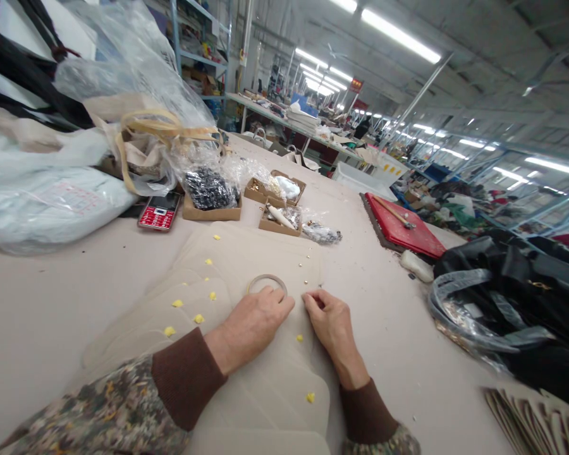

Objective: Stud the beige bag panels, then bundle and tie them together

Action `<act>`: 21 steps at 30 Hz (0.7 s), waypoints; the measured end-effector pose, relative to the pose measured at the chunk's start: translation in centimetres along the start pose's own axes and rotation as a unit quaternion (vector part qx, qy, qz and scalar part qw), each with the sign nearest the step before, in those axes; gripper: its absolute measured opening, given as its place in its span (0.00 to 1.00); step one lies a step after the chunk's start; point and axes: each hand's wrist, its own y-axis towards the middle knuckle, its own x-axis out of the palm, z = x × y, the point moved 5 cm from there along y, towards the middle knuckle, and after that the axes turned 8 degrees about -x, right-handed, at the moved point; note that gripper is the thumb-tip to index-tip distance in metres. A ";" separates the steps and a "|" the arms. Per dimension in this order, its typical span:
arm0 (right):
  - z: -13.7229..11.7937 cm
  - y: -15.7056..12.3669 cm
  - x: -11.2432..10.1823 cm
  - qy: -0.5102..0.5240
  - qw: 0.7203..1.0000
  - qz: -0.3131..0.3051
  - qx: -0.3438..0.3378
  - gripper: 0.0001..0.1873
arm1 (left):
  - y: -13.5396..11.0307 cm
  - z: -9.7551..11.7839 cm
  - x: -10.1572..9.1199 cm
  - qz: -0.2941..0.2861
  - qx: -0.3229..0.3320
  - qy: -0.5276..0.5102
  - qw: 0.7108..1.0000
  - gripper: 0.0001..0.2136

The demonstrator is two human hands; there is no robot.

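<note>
Beige fabric panels (256, 373) lie stacked and fanned out in front of me, with several small yellow pieces (198, 318) on them. My left hand (253, 325) is closed over the near side of a narrow ring that looks like a roll of tape (267, 277); the fingers hide part of it. Just to its right, my right hand (329, 325) pinches thumb and forefinger together near the panel's right edge. What lies in that pinch is too small to make out. Several tiny metal studs (306, 282) sit along the panel's edge beyond my right fingertips.
Cardboard trays (212, 212) with small hardware stand at the back, near a red keypad phone (159, 213). Plastic-wrapped bundles (52, 205) fill the left. On the right are a red board (403, 225) with a hammer (392, 212) on it, and black bags (512, 297).
</note>
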 end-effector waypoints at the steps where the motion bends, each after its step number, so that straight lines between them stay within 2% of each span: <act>1: -0.1 -0.1 -0.1 0.007 1.000 -0.017 -0.001 0.12 | 0.0 -0.2 -0.3 0.013 -0.003 -0.012 1.000 0.09; 6: -0.4 -2.1 -0.6 0.041 0.986 -0.161 0.012 0.11 | -0.1 -1.2 -1.0 0.075 0.008 -0.121 0.990 0.09; 7: -0.4 -2.5 -0.7 0.051 0.983 -0.174 0.016 0.11 | -0.2 -1.2 -1.0 0.084 0.014 -0.142 0.986 0.10; 8: -0.4 -2.6 -0.9 0.065 0.984 -0.165 0.016 0.11 | -0.2 -1.2 -1.0 0.092 0.019 -0.158 0.983 0.11; 10: -0.7 -2.6 -1.6 0.104 0.990 -0.095 -0.005 0.10 | -0.3 -1.0 -0.9 0.102 0.032 -0.179 0.978 0.15; 12: -1.6 -2.4 -2.3 0.135 0.989 -0.014 -0.057 0.11 | -0.5 -0.7 -0.8 0.102 0.047 -0.185 0.976 0.18; 13: -2.2 -2.3 -2.4 0.142 0.986 0.007 -0.091 0.11 | -0.5 -0.5 -0.8 0.101 0.054 -0.185 0.976 0.19; 17: -4.8 -2.4 -2.1 0.117 0.969 0.015 -0.218 0.09 | -0.7 -0.1 -0.5 0.099 0.066 -0.181 0.976 0.17; 21: -5.4 -2.8 -1.6 0.054 0.964 0.039 -0.256 0.09 | -0.7 0.1 -0.4 0.076 0.059 -0.192 0.977 0.13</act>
